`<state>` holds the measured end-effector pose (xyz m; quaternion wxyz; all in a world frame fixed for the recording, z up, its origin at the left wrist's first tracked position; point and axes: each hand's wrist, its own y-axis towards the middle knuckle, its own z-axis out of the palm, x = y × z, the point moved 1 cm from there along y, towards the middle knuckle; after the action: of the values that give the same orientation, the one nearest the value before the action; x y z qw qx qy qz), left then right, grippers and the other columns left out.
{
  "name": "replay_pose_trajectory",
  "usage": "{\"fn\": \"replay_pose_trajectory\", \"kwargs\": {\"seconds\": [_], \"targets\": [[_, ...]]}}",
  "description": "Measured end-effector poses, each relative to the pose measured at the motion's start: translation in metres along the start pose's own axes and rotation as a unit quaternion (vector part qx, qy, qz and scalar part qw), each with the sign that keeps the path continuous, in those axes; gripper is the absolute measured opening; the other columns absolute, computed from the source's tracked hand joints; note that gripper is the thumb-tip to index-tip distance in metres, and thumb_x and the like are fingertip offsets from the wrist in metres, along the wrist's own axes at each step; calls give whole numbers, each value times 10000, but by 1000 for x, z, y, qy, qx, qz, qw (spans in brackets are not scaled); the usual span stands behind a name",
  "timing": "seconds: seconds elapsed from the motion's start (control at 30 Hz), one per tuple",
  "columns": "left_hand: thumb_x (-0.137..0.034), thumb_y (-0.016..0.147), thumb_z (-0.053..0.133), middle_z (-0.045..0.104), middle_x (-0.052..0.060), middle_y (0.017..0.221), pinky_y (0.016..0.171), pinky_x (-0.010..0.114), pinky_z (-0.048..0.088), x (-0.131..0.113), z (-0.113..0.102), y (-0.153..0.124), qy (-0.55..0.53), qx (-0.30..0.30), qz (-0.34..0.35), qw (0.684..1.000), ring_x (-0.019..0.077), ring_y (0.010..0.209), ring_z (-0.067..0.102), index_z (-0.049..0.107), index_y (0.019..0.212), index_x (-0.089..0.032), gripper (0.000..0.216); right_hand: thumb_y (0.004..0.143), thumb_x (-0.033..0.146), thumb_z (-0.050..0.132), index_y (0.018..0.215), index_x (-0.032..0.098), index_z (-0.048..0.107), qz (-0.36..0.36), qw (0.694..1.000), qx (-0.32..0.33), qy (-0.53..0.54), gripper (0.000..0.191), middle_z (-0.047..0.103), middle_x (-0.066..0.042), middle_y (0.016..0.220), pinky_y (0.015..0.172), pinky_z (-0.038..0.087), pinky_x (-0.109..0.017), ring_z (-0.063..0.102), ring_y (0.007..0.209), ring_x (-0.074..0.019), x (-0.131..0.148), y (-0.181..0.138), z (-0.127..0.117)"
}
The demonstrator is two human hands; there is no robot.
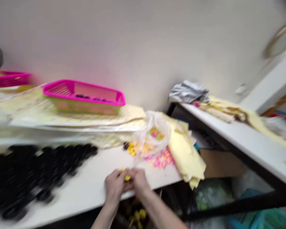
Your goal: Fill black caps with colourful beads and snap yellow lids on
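Observation:
Close together at the front edge of the white table (97,171), my left hand (115,183) and my right hand (137,179) are both closed around a small yellow piece (127,177). Blur hides its exact kind. Just beyond them lie several yellow pieces (131,149) and a scatter of tiny pink and orange bits (162,159). A clear plastic bag (163,122) with more coloured bits in it rests behind these. To the left spreads a large group of round black pieces (43,171), blurred.
A pink and green basket (85,109) with dark items stands on stacked pale yellow sheets (133,113). Yellow paper (184,148) hangs over the table's right edge. A second white table (257,140) carries silver foil (189,91). Yellow things (138,218) sit below the front edge.

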<state>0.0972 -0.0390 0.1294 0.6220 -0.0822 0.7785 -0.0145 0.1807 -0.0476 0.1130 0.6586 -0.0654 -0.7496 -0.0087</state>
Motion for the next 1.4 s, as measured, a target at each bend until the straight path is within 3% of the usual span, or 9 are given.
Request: {"fn": "replay_pose_trajectory", "kwargs": {"seconds": [0.07, 0.13, 0.33, 0.47, 0.67, 0.83, 0.97, 1.13, 1.4], "targets": [[-347, 748, 605, 575, 9, 603, 534, 231, 439, 25, 13, 22, -18, 43, -65, 997, 127, 594, 548, 607, 628, -108, 268, 896, 347, 462, 1054, 119, 532, 96, 993, 11, 63, 287, 603, -76, 963, 660, 528, -341, 611, 778, -160, -29, 16, 3], [-361, 691, 632, 543, -13, 538, 490, 207, 384, 54, 24, 47, -83, 75, -43, 993, 107, 540, 507, 596, 557, -129, 271, 869, 352, 477, 881, 109, 534, 178, 965, -49, 187, 250, 622, -65, 752, 509, 521, -307, 613, 562, -149, -54, 30, 2], [-435, 680, 611, 477, -32, 461, 457, 212, 327, 85, 29, 63, -121, 128, -16, 984, 89, 471, 433, 619, 580, -140, 312, 739, 365, 624, 929, 139, 537, 145, 951, -26, 272, 308, 613, -23, 619, 416, 506, -262, 598, 435, -146, -70, 30, -9], [-428, 670, 617, 488, -29, 472, 448, 212, 306, 82, 26, 61, -131, 152, -22, 979, 76, 448, 404, 618, 579, -127, 315, 687, 369, 684, 1127, 172, 484, 72, 977, -10, 199, 521, 629, 4, 663, 459, 516, -240, 605, 475, -126, -71, 20, -7], [-217, 601, 577, 490, -39, 512, 474, 202, 307, 87, 14, 59, -190, 228, -51, 953, 66, 461, 395, 655, 798, -99, 243, 720, 398, 630, 1112, 145, 493, 40, 993, -17, 109, 486, 582, 39, 568, 454, 477, -217, 558, 464, -104, -77, 19, -9], [-156, 556, 602, 549, -22, 678, 565, 197, 350, 84, 8, 58, -30, 276, 97, 956, 94, 628, 453, 660, 875, -143, 325, 705, 370, 630, 1117, 165, 536, 36, 996, -10, 84, 470, 598, 4, 740, 425, 439, -221, 501, 448, -77, -78, 23, -16], [-220, 609, 606, 533, -37, 638, 535, 200, 316, 86, 15, 62, 63, 249, 148, 955, 95, 603, 427, 664, 831, -163, 237, 756, 327, 576, 1075, 212, 602, -35, 998, 4, -59, 340, 561, -40, 985, 516, 458, -240, 547, 655, -120, -72, 25, -22], [-212, 660, 540, 571, -27, 656, 545, 210, 325, 93, 25, 59, 94, 176, 161, 967, 103, 606, 459, 665, 746, -177, 156, 810, 280, 513, 1055, 192, 594, -153, 956, -47, -245, 273, 503, -61, 958, 810, 436, -326, 508, 918, -193, -68, 26, -25], [-136, 625, 502, 588, -23, 672, 546, 217, 317, 91, 25, 57, 149, 138, 181, 962, 102, 611, 470, 594, 597, -179, 106, 834, 225, 454, 1003, 190, 549, -152, 910, 5, -385, 197, 500, -77, 937, 805, 414, -355, 476, 917, -221, -60, 25, -22]]}}
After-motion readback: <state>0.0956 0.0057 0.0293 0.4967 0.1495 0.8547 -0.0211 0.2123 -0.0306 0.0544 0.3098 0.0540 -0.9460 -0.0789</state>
